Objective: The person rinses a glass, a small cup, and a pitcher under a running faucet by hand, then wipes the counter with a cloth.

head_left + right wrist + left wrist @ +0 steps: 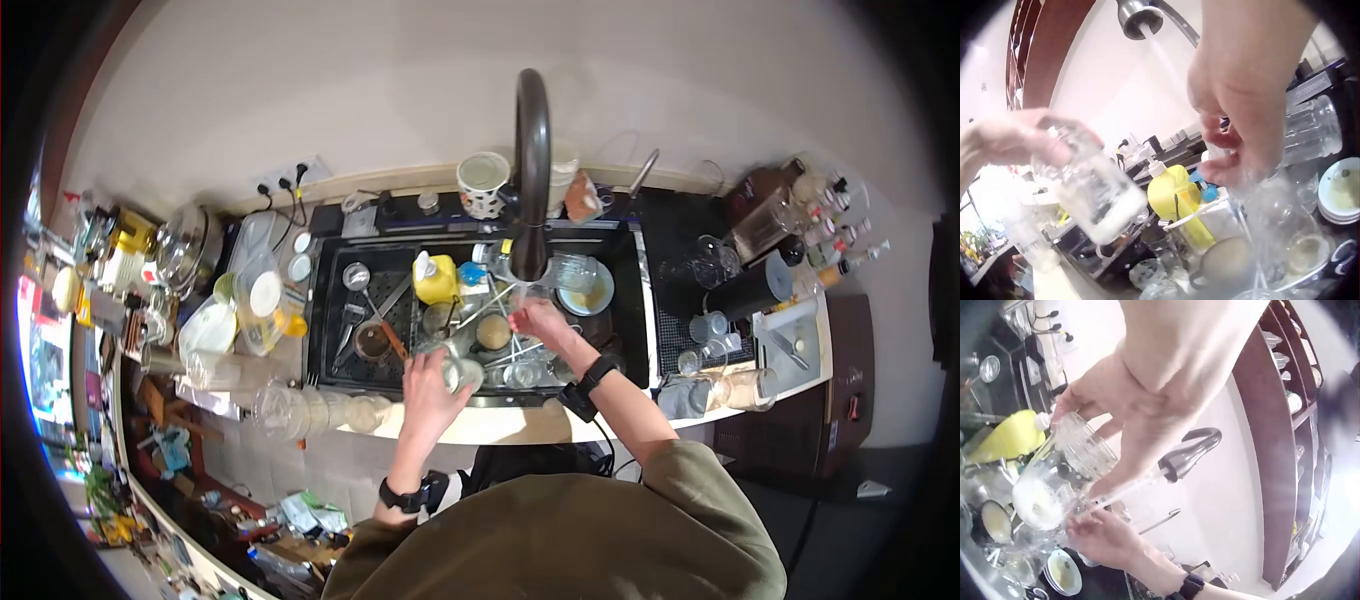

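My left hand (430,395) grips a clear glass jar (1054,469) around its ridged neck, over the front of the sink (325,388). The jar is tilted, and its whitish base (1040,503) points down and away from the palm. Under the dark faucet (533,180) is my right hand (540,322), with its fingers curled in. Running water (1163,53) falls onto this hand and splashes below it. I cannot tell whether the right fingers hold anything. A yellow pump bottle (1175,197) stands beyond both hands.
Glassware, a pale-filled cup (1225,259) and stacked bowls (588,290) crowd the sink. A ladle (357,278) lies at its left. Clear containers (300,410) line the front left counter edge; glasses (708,325) and bottles (770,225) stand at right.
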